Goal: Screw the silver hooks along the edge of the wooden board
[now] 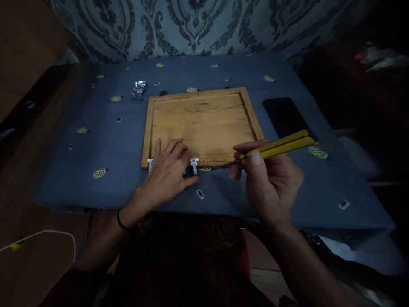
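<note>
A framed wooden panel [204,123] lies flat, with a row of small dark holes along its near edge. Two silvery metal latches [194,165] sit at that edge, one on each side of my left hand [168,168]. That hand rests on the panel with fingers spread and its thumb off the near edge, by the right-hand latch. My right hand [271,181] grips yellow-handled pliers [281,146], whose thin dark nose points left along the panel's near edge, close to the holes. Whether the tip touches the wood is too dim to tell.
Several more metal latches [139,90] lie in a small pile beyond the panel's left corner. A black phone [287,115] is to the right of the panel. Underneath is a blue patterned tablecloth [105,149]; a patterned curtain [191,27] hangs behind the table.
</note>
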Tool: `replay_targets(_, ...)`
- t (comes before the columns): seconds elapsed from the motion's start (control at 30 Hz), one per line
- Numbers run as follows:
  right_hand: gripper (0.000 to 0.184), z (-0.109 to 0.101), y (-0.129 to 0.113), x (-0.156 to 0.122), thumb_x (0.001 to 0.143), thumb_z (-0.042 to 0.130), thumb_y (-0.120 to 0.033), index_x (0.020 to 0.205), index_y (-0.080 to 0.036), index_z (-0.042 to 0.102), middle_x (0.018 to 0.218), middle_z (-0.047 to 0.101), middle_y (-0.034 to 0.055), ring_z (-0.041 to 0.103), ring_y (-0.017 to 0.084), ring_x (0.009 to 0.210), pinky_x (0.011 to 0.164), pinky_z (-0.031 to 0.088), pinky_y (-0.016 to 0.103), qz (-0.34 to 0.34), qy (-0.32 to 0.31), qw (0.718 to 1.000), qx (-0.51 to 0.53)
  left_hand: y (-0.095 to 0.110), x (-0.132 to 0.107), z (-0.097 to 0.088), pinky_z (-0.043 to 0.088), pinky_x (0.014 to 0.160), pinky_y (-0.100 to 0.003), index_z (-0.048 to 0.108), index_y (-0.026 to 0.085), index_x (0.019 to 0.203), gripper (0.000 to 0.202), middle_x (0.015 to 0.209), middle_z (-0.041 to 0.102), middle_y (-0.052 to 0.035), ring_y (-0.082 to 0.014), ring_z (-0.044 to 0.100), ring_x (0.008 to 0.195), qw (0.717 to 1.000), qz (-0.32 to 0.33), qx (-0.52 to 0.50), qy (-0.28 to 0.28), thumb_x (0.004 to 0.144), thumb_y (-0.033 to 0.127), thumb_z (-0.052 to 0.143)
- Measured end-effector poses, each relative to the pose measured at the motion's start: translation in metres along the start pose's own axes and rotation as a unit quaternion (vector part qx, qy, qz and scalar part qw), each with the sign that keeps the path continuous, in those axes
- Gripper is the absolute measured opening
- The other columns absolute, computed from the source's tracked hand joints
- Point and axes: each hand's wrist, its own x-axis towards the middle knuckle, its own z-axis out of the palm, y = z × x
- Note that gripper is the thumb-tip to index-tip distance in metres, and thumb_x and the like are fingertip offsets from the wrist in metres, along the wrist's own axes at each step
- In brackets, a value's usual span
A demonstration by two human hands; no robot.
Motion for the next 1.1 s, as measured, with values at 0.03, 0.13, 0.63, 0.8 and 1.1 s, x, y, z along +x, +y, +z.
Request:
replay_targets(0.03, 0.029, 0.003, 0.001, 0.004, 0.096, 0.068, -0.051, 0.100, -0.024, 0.076, 0.082, 0.068, -0.0017, 0.062, 0.008, 0.054, 0.052, 0.050, 0.026, -0.001, -0.002, 1.000, -0.002, -0.001, 0.000, 0.000, 0.025, 0.123, -0.075, 0.070, 0.014, 0.114, 0.041, 0.133, 0.066, -0.0155, -0.0400, 0.047, 0.146, 1.000, -0.001, 0.000, 0.000, 0.089, 0.045, 0.080)
replay_targets(0.13, 0.030, 0.012, 0.002, 0.012, 0.097, 0.067, -0.052, 0.100, -0.023, 0.074, 0.079, 0.067, -0.0020, 0.063, 0.009, 0.054, 0.054, 0.052, 0.027, 0.003, -0.026, 1.000, -0.006, -0.002, 0.000, 0.003, 0.027, 0.123, -0.073, 0.071, 0.014, 0.111, 0.041, 0.132, 0.066, -0.0156, -0.0398, 0.047, 0.145, 1.000, -0.002, -0.004, 0.004, 0.089, 0.047, 0.080)
replay_targets(0.63, 0.025, 0.029, 0.024, 0.019, 0.101, 0.061, -0.050, 0.098, -0.025, 0.066, 0.069, 0.062, -0.0022, 0.063, 0.013, 0.055, 0.055, 0.052, 0.031, -0.009, -0.113, 0.993, -0.035, -0.004, -0.001, 0.009, 0.030, 0.124, -0.069, 0.071, 0.013, 0.111, 0.046, 0.130, 0.067, -0.0157, -0.0399, 0.048, 0.144, 0.999, -0.005, -0.021, 0.025, 0.084, 0.046, 0.086)
replay_targets(0.8, 0.026, 0.030, 0.025, 0.018, 0.101, 0.060, -0.049, 0.098, -0.024, 0.065, 0.070, 0.062, -0.0029, 0.063, 0.012, 0.056, 0.056, 0.052, 0.031, -0.009, -0.114, 0.992, -0.050, -0.005, -0.001, 0.010, 0.031, 0.123, -0.069, 0.071, 0.013, 0.110, 0.045, 0.128, 0.068, -0.0154, -0.0399, 0.050, 0.143, 0.999, 0.000, -0.026, 0.037, 0.083, 0.045, 0.087)
replay_targets(1.1, 0.018, 0.029, 0.027, 0.021, 0.103, 0.057, -0.041, 0.100, -0.025, 0.064, 0.069, 0.064, -0.0020, 0.064, 0.016, 0.063, 0.065, 0.053, 0.035, -0.054, -0.145, 0.982, -0.106, -0.003, -0.001, 0.008, 0.030, 0.123, -0.069, 0.072, 0.014, 0.112, 0.042, 0.126, 0.069, -0.0147, -0.0392, 0.049, 0.144, 0.999, -0.002, -0.024, 0.024, 0.085, 0.043, 0.085)
